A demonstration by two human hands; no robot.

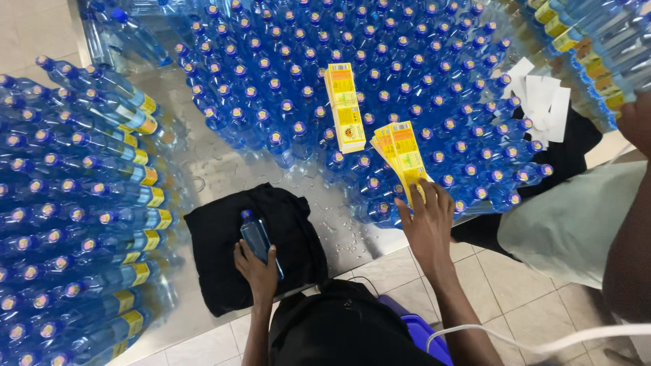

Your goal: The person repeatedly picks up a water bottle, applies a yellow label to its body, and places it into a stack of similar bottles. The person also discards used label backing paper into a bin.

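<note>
You are standing at a wet, shiny metal table [224, 169] over a floor of pale tiles [502, 298]. Upright blue bottles [407, 81] with capped tops crowd the far half of the table, and at the left a bank of labelled bottles [81, 203] lies on its side, each with a yellow band near the base. More labelled bottles are stacked at the far right corner [597, 54].

On the near edge lies a black cloth [224, 271]. Your left hand [259, 271] rests on it, fingers wrapped around a single blue bottle [255, 235] that lies with its cap pointing away from you.

Your right hand [428, 227] lies flat, fingers spread, on the near end of a fan of yellow and orange labels [401, 154] that sits on the bottle tops. Just left and farther off, a neat stack of labels [344, 107] rests on the caps. White backing papers [542, 102] lie at the far right, beside another person's pale garment [569, 217].
</note>
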